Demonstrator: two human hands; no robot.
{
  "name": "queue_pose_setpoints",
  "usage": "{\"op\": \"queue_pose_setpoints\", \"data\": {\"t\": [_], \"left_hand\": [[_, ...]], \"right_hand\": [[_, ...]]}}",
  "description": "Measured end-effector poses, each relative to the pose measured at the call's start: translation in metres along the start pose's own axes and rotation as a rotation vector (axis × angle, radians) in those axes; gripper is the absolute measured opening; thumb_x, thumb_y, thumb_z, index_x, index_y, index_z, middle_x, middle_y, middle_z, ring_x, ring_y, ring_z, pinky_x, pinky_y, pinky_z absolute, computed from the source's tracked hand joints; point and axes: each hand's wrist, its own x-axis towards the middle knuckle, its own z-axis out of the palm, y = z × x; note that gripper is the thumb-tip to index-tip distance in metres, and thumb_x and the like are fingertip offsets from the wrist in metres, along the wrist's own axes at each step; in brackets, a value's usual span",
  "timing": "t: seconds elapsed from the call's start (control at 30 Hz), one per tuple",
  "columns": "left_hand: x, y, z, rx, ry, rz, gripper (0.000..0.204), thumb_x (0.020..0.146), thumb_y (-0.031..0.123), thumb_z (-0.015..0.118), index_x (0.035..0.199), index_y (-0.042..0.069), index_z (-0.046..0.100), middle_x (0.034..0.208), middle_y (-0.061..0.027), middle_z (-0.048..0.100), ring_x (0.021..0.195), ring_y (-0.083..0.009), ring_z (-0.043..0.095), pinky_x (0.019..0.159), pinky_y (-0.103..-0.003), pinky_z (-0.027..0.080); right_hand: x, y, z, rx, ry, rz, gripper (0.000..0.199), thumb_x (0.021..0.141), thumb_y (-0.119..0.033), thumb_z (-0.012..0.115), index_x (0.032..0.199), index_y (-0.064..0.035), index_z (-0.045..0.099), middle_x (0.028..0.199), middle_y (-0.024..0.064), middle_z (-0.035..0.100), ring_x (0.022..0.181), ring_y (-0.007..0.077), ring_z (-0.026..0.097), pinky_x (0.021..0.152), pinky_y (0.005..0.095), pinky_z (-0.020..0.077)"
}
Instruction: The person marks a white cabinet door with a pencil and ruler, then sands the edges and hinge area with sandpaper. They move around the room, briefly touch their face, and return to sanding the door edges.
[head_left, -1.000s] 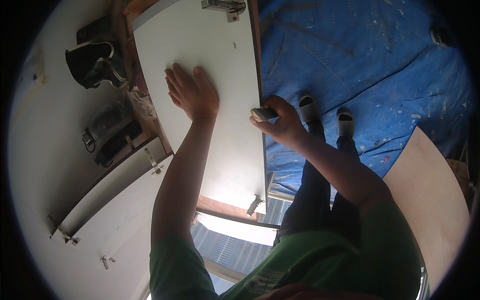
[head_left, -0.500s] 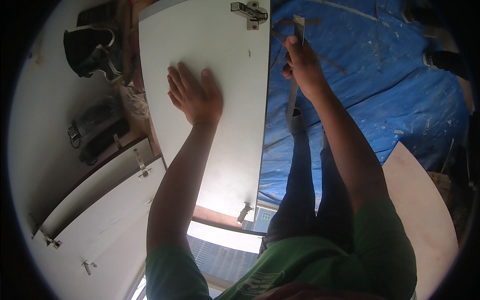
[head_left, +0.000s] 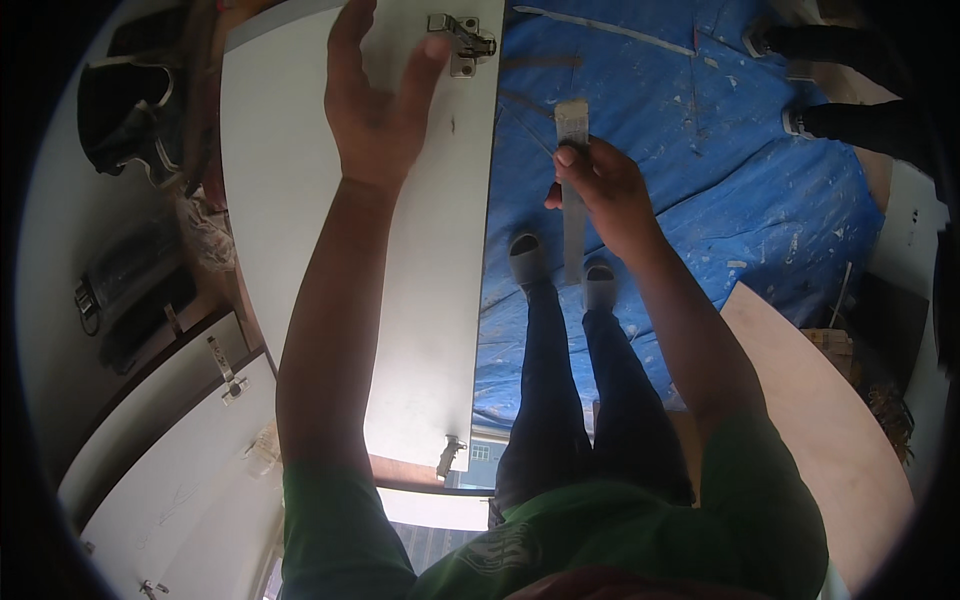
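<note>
Gripping a long flat strip, your right hand clasps it between thumb and curled fingers, partly hiding its middle. The strip is just off the right edge of the white panel, above the blue sheet. Your left hand is spread wide by the far end of that edge, with nothing visible in its grasp; the picture's upper border cuts off its fingertips. Its thumb tip overlaps the far hinge, but you cannot tell whether it touches the hinge, or whether the palm rests on the panel.

The panel's far right corner is cut off too, and the dark items beyond its left edge are blurred in shadow. The pale print on your green shirt, the marks on the strip's tan tip and the scrawl on the left-hand board are too faint to read.

Two hinges sit along the panel's right edge, the near hinge at its near corner. You wear two grey slippers; two dark legs of another person show, cut off.
</note>
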Motion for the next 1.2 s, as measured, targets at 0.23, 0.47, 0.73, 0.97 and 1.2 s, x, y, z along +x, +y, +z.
{"op": "queue_pose_setpoints", "data": {"t": [0.23, 0.47, 0.73, 0.97, 1.2], "left_hand": [[0.070, -0.039, 0.053, -0.832, 0.202, -0.400, 0.067, 0.105, 0.058, 0.043, 0.116, -0.004, 0.064, 0.088, -0.0064, 0.066, 0.086, -0.0176, 0.060, 0.082, -0.030, 0.043], [0.071, -0.028, 0.057, -0.651, 0.164, -0.526, 0.068, 0.103, 0.058, 0.045, 0.108, -0.005, 0.067, 0.083, -0.0090, 0.066, 0.080, -0.0171, 0.059, 0.078, -0.030, 0.044], [0.074, -0.011, 0.054, -0.548, 0.172, -0.555, 0.061, 0.105, 0.051, 0.047, 0.104, -0.005, 0.069, 0.082, -0.0094, 0.068, 0.078, -0.0165, 0.059, 0.077, -0.030, 0.046], [0.075, -0.005, 0.054, -0.573, 0.131, -0.532, 0.061, 0.105, 0.051, 0.046, 0.106, -0.006, 0.070, 0.085, -0.0103, 0.069, 0.080, -0.0168, 0.061, 0.076, -0.028, 0.047], [0.073, 0.000, 0.044, -0.777, -0.075, -0.571, 0.066, 0.107, 0.053, 0.042, 0.108, -0.007, 0.069, 0.091, -0.0137, 0.069, 0.084, -0.0197, 0.063, 0.080, -0.031, 0.049]], "right_hand": [[0.022, -0.003, 0.008, 0.149, -0.060, 0.040, 0.035, 0.106, -0.036, 0.055, 0.110, -0.0016, 0.059, 0.080, 0.0072, 0.059, 0.071, 0.0164, 0.060, 0.064, 0.0339, 0.0502], [0.050, 0.004, 0.007, 0.267, -0.069, 0.026, 0.061, 0.106, -0.054, 0.048, 0.129, 0.0017, 0.060, 0.086, 0.0066, 0.058, 0.067, 0.0161, 0.058, 0.068, 0.0330, 0.0492], [0.084, 0.027, 0.001, 0.021, 0.076, -0.036, 0.046, 0.103, -0.046, 0.060, 0.106, 0.0000, 0.061, 0.082, 0.0044, 0.056, 0.069, 0.0162, 0.061, 0.065, 0.0317, 0.0503], [0.052, 0.012, -0.002, 0.027, -0.172, -0.216, 0.038, 0.106, -0.039, 0.056, 0.099, -0.0015, 0.058, 0.085, 0.0084, 0.062, 0.073, 0.0180, 0.065, 0.070, 0.0339, 0.0562], [0.035, 0.016, 0.023, -0.432, -0.403, -0.703, 0.023, 0.088, -0.021, 0.079, 0.079, -0.0075, 0.063, 0.068, 0.0059, 0.059, 0.058, 0.0206, 0.059, 0.051, 0.0349, 0.0434]]}}
